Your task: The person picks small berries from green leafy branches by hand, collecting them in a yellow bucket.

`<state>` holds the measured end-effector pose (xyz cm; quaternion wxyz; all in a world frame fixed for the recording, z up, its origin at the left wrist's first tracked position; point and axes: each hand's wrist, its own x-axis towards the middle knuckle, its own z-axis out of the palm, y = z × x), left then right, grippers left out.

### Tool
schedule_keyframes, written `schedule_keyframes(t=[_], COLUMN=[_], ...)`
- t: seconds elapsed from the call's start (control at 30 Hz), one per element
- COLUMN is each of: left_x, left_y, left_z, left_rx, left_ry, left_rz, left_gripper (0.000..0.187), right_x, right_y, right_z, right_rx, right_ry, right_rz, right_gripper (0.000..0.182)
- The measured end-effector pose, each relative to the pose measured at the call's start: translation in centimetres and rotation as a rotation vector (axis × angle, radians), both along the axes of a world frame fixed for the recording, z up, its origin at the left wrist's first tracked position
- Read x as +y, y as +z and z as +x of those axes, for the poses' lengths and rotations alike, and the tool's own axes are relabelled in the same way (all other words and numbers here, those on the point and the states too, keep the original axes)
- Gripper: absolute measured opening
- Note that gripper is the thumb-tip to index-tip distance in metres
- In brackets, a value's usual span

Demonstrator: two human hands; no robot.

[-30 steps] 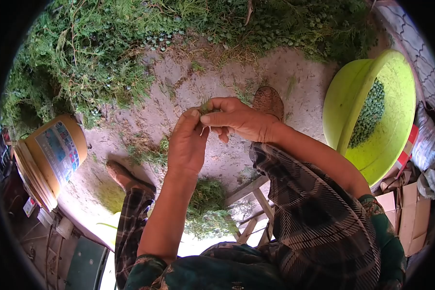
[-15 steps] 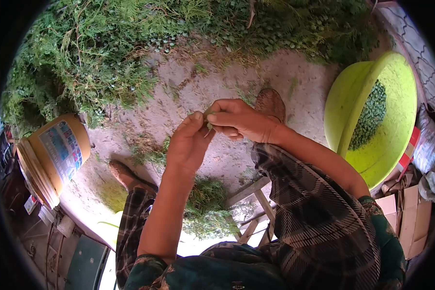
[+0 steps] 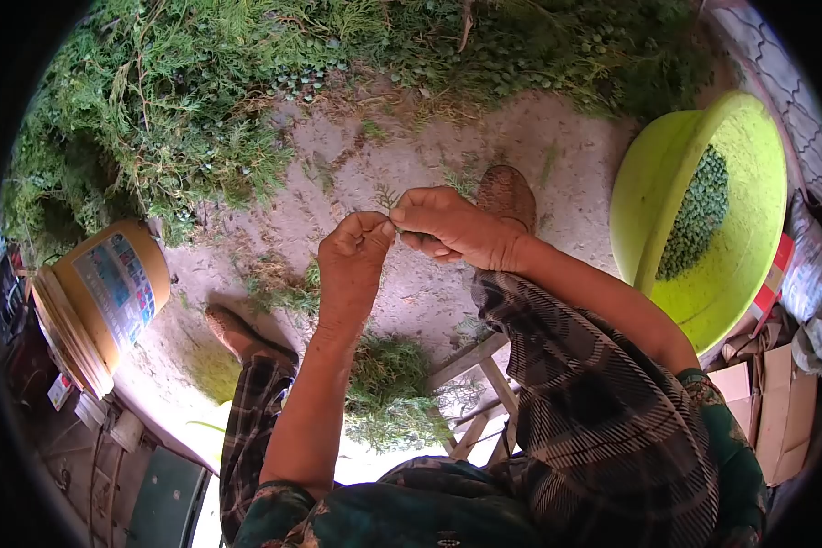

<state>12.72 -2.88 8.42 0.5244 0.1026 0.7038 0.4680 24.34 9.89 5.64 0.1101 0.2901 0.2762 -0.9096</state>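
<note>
My left hand (image 3: 356,265) and my right hand (image 3: 452,224) meet fingertip to fingertip above the floor, both pinched closed. A small green sprig (image 3: 386,195) shows just above the meeting fingertips; which hand holds it I cannot tell. Whatever else lies between the fingers is too small to make out. To the right, a tilted yellow-green basin (image 3: 740,274) holds a heap of small green cones (image 3: 696,219). Leafy evergreen branches (image 3: 201,100) are piled along the top and left.
A yellow bucket (image 3: 146,274) lies tilted at the left. Loose green clippings (image 3: 388,374) lie below my hands beside a wooden frame (image 3: 470,365). Cardboard (image 3: 785,411) stands at the lower right. My shoes (image 3: 506,196) rest on the littered floor.
My left hand has turned, its fingers now curled in and touching the right fingertips. The sprig now shows above the fingertips. My right hand has barely moved.
</note>
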Motion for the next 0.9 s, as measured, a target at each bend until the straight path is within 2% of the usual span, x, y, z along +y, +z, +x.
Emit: schedule_keyframes(t=[0.1,0.17,0.3,0.37,0.43,0.47,0.5,0.57,0.63,0.7,0.73,0.8,0.83,0.9], left_x=[0.4,0.3,0.1,-1.2,-3.1,-3.2,-3.7,-4.8,-3.6,-2.1,-1.3,-0.4,-0.8,-1.7], left_y=[0.4,0.3,0.7,0.1,0.1,0.6,0.0,-2.6,-5.0,-7.6,-8.6,-9.9,-10.2,-9.8], left_z=[-0.3,-0.9,-0.4,-0.9,-1.7,-3.1,-4.5,-8.0,-12.4,-15.7,-16.3,-16.9,-16.7,-15.8], left_rx=[-0.086,-0.703,-0.747,-0.300,0.064,0.019,0.030,0.303,0.733,0.981,0.981,1.247,1.246,1.077], left_ry=[0.044,0.346,0.415,0.025,-0.672,-0.996,-0.994,-0.475,-0.178,0.030,0.029,-0.055,-0.053,-0.098], left_rz=[-0.009,0.110,0.133,-0.013,-0.138,-0.172,-0.180,-0.245,-0.268,-0.358,-0.358,-0.495,-0.496,-0.380], left_gripper=[0.016,0.012,0.009,0.008,0.010,0.012,0.012,0.016,0.016,0.017,0.017,0.018,0.018,0.021], right_x=[0.1,0.4,0.6,0.7,0.7,1.0,1.2,1.5,1.4,1.5,1.4,1.1,1.2,1.2], right_y=[0.0,0.4,-0.3,-0.4,-0.2,0.1,0.1,-0.8,-2.0,-1.6,-1.5,-1.5,-1.5,-1.8], right_z=[0.2,0.2,0.7,0.9,0.9,0.9,1.0,1.3,1.5,1.2,1.2,1.2,1.2,1.2], right_rx=[0.066,0.100,0.189,0.203,0.230,0.156,0.076,0.064,-0.008,-0.013,-0.030,-0.051,-0.068,-0.037], right_ry=[0.019,-0.019,-0.120,-0.168,-0.218,-0.270,-0.322,-0.300,-0.256,-0.252,-0.251,-0.240,-0.227,-0.200], right_rz=[-0.065,-0.150,-0.288,-0.274,-0.270,-0.217,-0.166,-0.147,-0.143,-0.147,-0.161,-0.144,-0.124,-0.139], right_gripper=[0.027,0.025,0.023,0.024,0.025,0.027,0.029,0.030,0.032,0.032,0.033,0.032,0.030,0.029])
